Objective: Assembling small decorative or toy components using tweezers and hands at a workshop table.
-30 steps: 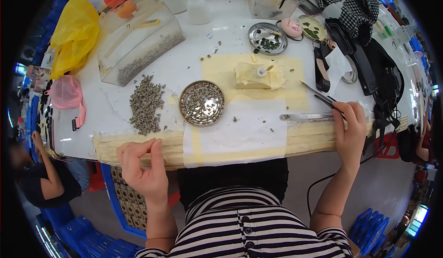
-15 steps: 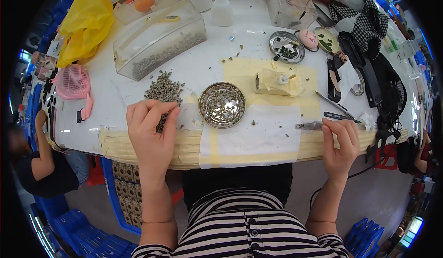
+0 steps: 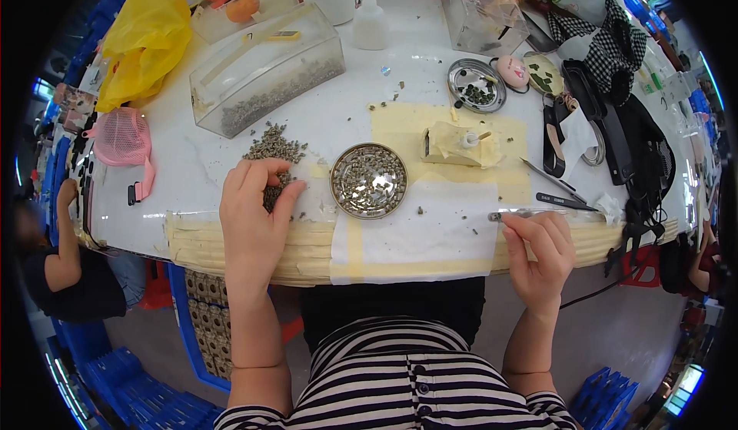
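Note:
My left hand (image 3: 255, 211) is over the near side of a loose pile of small grey metal parts (image 3: 275, 146), thumb and fingertips apart, with nothing visible between them. To its right stands a round metal dish (image 3: 336, 193) holding many of the same small parts. My right hand (image 3: 542, 257) is closed in a pinch at the left end of a slim clear tube (image 3: 495, 216) lying by the table's front edge. Whatever lies between those fingertips is too small to make out. A white cloth (image 3: 415, 238) with a few scattered parts lies between my hands.
A curved clear bin (image 3: 307, 76) of parts stands behind the pile. Beyond the cloth is a tape-wrapped block (image 3: 450, 144) with a white nozzle. Black tweezers (image 3: 561, 199), a small metal dish (image 3: 478, 107) of green pieces and a white squeeze bottle (image 3: 370, 26) are around it.
My left thumb and fingers have spread apart from a pinch above the pile. My right hand has moved left and slightly nearer along the clear tube to its left end.

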{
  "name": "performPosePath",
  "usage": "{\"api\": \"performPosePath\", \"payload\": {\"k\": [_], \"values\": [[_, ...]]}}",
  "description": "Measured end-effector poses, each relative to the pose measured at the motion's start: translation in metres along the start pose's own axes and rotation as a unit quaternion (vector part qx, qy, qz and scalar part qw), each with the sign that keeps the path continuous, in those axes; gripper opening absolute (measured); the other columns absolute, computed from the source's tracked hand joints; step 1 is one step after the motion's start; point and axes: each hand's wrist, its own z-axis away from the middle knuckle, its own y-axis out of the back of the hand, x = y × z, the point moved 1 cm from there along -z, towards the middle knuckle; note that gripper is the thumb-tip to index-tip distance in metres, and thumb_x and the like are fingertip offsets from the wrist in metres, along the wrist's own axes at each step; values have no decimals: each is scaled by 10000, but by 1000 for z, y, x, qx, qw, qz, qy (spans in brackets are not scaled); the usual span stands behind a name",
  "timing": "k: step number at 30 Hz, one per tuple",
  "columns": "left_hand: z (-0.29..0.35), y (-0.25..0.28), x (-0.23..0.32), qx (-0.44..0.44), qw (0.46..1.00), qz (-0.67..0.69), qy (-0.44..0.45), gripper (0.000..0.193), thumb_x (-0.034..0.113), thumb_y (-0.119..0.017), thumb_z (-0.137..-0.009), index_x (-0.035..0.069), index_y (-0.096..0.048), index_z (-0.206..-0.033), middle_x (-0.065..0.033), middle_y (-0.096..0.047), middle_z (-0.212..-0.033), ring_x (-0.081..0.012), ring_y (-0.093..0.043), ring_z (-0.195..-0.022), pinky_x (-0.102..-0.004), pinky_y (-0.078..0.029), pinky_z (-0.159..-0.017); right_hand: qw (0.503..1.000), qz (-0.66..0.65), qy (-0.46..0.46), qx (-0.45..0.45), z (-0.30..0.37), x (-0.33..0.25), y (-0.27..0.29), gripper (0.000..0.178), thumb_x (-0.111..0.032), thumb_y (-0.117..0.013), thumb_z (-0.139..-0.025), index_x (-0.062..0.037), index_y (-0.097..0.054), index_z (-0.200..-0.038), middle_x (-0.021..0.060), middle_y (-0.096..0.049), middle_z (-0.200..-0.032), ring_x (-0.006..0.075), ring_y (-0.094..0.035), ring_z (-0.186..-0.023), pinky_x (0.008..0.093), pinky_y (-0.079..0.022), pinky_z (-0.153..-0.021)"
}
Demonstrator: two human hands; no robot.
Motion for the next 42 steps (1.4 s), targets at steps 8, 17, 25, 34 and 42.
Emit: {"api": "performPosePath", "payload": {"k": [8, 17, 25, 34, 42], "values": [[9, 7, -9, 0, 1000, -6, -18, 69, -12, -700, -862, -40, -653, -903, -82, -572, -827, -184, -540, -743, -300, -449, -669, 1000, -17, 7, -13, 0, -4, -10, 161, -33, -794, -743, -45, -723, -887, 44, -600, -680, 222, -541, -636, 340, -413, -600], [3, 0, -3, 22, 997, -41, -54, 83, 32, -722, -846, 3, -665, -900, -89, -568, -855, -265, -540, -829, -374, -445, -744, 1000, -20, 3, -23, 2, -8, -13, 163, -37, -795, -743, -47, -723, -889, 45, -595, -679, 227, -540, -631, 343, -414, -599], [8, -3, 6, 60, 995, 25, -77, 114, 9, -753, -807, 9, -685, -898, -85, -584, -875, -255, -553, -820, -356, -450, -725, 995, -85, -37, -23, 6, -15, -10, 140, -16, -779, -767, -35, -728, -896, 56, -627, -707, 217, -542, -615, 319, -411, -575], [51, -23, 77, -56, 942, 236, -232, 273, 20, -834, -720, 66, -746, -974, -40, -640, -879, -221, -579, -777, -317, -472, -662, 780, -537, -273, -168, 6, -58, -27, 101, -60, -671, -955, 30, -697, -991, 76, -698, -847, 101, -643, -744, 228, -522, -683], [52, -35, 72, -31, 930, 281, -236, 328, 43, -842, -718, 62, -769, -1037, -46, -718, -952, -195, -626, -766, -294, -490, -660, 761, -549, -300, -175, 9, -55, -31, 110, -58, -635, -983, 44, -676, -994, 67, -697, -844, 87, -641, -717, 218, -528, -645]]}}
